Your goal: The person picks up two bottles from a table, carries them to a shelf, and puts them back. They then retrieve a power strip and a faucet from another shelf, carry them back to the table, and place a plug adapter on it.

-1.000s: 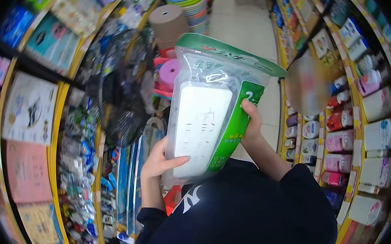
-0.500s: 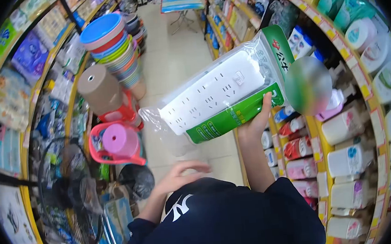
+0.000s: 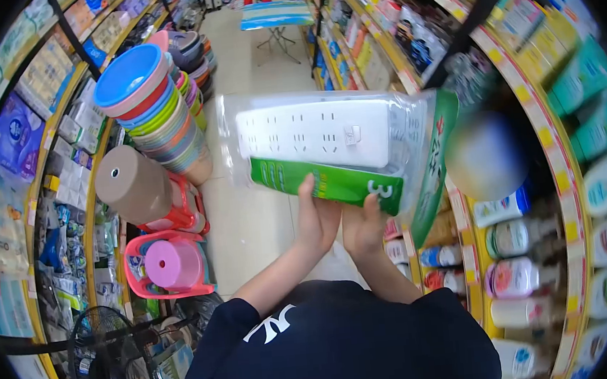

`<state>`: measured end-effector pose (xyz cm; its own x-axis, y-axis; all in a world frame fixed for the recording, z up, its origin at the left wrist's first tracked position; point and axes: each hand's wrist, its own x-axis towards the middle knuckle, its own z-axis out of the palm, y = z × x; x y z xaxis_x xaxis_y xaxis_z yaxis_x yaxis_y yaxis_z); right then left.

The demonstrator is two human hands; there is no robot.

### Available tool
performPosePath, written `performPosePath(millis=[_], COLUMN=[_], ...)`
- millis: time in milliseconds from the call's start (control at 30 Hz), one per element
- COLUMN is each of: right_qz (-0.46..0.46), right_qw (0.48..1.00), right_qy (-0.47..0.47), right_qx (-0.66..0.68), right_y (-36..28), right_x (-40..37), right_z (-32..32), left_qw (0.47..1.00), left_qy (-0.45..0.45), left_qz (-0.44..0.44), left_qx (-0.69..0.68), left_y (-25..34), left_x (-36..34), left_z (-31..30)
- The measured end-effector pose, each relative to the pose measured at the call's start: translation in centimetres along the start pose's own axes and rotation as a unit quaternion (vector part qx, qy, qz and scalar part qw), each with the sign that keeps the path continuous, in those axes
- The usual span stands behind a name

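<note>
A white power strip [image 3: 292,136] in clear plastic packaging with a green label is held up in front of me, its rows of sockets facing the camera. My left hand [image 3: 316,221] grips the lower edge near the middle, thumb over the green label. Close beside it, my right hand [image 3: 364,224] holds the same edge further right, its thumb also on the label. The fingers of both hands are hidden behind the package. A green header card forms the package's right end.
Shelves of bottles [image 3: 517,275] line the right side. On the left stand stacked plastic basins [image 3: 131,78], a brown bin [image 3: 130,183], a pink stool [image 3: 173,264] in a red chair and a black fan [image 3: 106,365]. A folding table [image 3: 275,15] stands far down the aisle.
My left hand has risen from near my body and taken hold of the package's lower edge. The power strip has turned more level, and my right hand has shifted left and down.
</note>
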<state>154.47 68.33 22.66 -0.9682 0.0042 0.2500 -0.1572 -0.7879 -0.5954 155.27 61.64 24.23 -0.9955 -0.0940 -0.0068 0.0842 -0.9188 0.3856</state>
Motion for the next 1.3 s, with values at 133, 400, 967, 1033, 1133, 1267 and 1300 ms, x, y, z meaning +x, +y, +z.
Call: performPosePath(millis=[133, 400, 967, 1033, 1133, 1267, 1300], right_qz=[0.056, 0.106, 0.372, 0.365, 0.333, 0.21, 0.202], right_qw=[0.985, 0.872, 0.885, 0.872, 0.85, 0.849, 0.885], right_qy=[-0.089, -0.27, -0.264, -0.293, -0.347, -0.422, -0.374], right_qx=[-0.138, -0.394, -0.089, -0.142, -0.217, -0.239, -0.189], right_y=[4.6, 13.0, 23.7, 26.9, 33.4, 37.7, 39.0], right_x=[5.6, 21.5, 52.6, 55.0, 59.5, 64.7, 65.3], right_z=[-2.3, -14.6, -3.4, -4.2, -6.1, 0.1, 1.1], left_qw=[0.995, 0.967, 0.974, 0.978, 0.969, 0.983, 0.987], left_qy=[0.034, 0.032, 0.072, 0.071, 0.123, 0.089, 0.064], left_qz=[0.091, 0.206, 0.157, 0.16, 0.203, 0.161, 0.146], left_qx=[0.01, 0.146, 0.146, 0.109, 0.074, -0.019, -0.028], left_y=[5.2, 14.4, 24.4, 26.1, 27.8, 28.8, 28.8], left_x=[8.6, 23.8, 51.0, 55.2, 61.3, 69.0, 70.8], left_z=[0.0, 0.5, -8.8, -9.6, -9.1, -10.2, -11.0])
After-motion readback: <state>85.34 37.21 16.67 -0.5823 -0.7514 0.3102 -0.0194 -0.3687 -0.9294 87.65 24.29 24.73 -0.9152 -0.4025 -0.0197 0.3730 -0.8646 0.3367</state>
